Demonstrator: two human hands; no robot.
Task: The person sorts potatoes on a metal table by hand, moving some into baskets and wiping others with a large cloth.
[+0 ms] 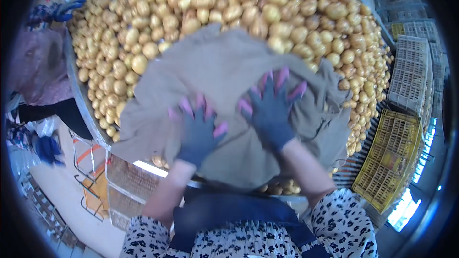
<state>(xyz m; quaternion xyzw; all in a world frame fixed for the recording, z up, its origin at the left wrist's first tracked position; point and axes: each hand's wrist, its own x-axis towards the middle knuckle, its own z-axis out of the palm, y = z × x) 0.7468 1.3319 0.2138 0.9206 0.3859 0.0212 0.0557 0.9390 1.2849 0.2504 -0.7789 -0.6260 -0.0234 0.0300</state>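
Observation:
A large grey-brown cloth point(215, 62) lies spread over a heap of potatoes point(158, 14), its edges loose and wrinkled. Both my hands wear dark gloves with pink fingertips and press on the cloth. My left hand point(197, 129) rests near the middle with its fingers spread. Farther to the right, my right hand point(271, 112) lies on the cloth, fingers also stretched apart. Neither hand grips anything that I can see. Folds bunch up in the cloth to the right of my right hand. The potatoes under the cloth are hidden.
A metal rim point(79, 86) bounds the potato heap. Yellow crates point(388, 160) and grey crates point(409, 69) are stacked on the right. A person in a pinkish top point(45, 67) stands at the left. An orange-brown chair point(95, 191) is at lower left.

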